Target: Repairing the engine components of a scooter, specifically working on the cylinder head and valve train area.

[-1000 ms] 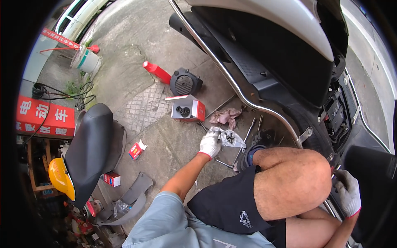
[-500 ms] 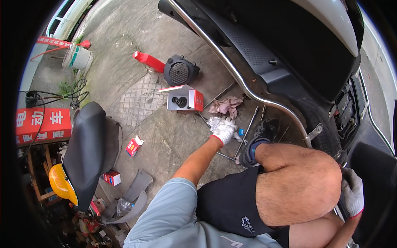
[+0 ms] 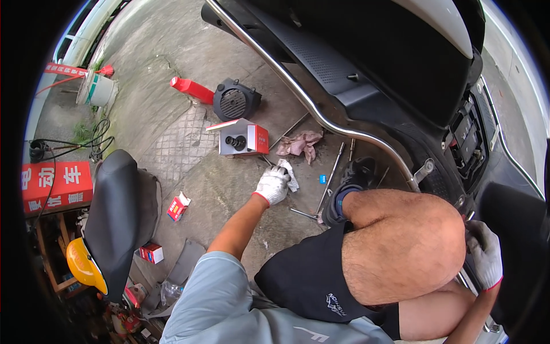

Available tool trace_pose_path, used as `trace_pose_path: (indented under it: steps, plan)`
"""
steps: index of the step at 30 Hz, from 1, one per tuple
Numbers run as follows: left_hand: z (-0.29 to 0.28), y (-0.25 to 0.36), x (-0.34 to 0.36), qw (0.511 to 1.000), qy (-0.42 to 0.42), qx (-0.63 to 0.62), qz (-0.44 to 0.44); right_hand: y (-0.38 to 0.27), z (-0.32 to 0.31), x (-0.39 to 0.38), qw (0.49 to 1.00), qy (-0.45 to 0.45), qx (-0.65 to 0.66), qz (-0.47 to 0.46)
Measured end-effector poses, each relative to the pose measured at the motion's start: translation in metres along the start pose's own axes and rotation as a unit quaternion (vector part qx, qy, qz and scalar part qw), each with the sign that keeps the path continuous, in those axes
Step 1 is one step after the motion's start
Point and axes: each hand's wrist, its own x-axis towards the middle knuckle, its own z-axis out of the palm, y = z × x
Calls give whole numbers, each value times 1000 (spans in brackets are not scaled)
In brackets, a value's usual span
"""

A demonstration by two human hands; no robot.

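My left hand (image 3: 270, 186), in a white glove, is closed on a crumpled white packet (image 3: 290, 178) over the concrete. A small blue card (image 3: 322, 178) lies right of it. Above sit a pink rag (image 3: 301, 147) and an open red-and-white box (image 3: 258, 140) holding black round parts (image 3: 235, 144). Long metal tool rods (image 3: 335, 163) lie beside my shoe. My right hand (image 3: 484, 252), also gloved, is bent beside my knee at the scooter (image 3: 366, 109), its fingers round something I cannot make out, partly hidden.
A red bottle (image 3: 195, 90), black grille cover (image 3: 235, 101), detached seat (image 3: 120, 212), yellow helmet-like shell (image 3: 85, 264), small boxes (image 3: 177, 207), grey panels (image 3: 183, 258), hose (image 3: 97, 137), white bucket (image 3: 94, 89) and red signs (image 3: 54, 186) surround me. The scooter's chrome rail (image 3: 309, 106) curves past my foot.
My left hand reached rightward, then drew back down-left with the white packet, leaving the blue card bare on the ground. My right hand stays beside my knee. The view has shifted slightly.
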Motion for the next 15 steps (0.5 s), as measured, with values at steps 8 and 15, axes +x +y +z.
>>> trace_pose_path:
  steps: [8,15]
  plan:
    - [5,20,9,987,12,44,-151,2,2,0,1000,7,1,5]
    - [40,17,18,995,77,61,-30,-6,-4,-5,1000,16,9,0]
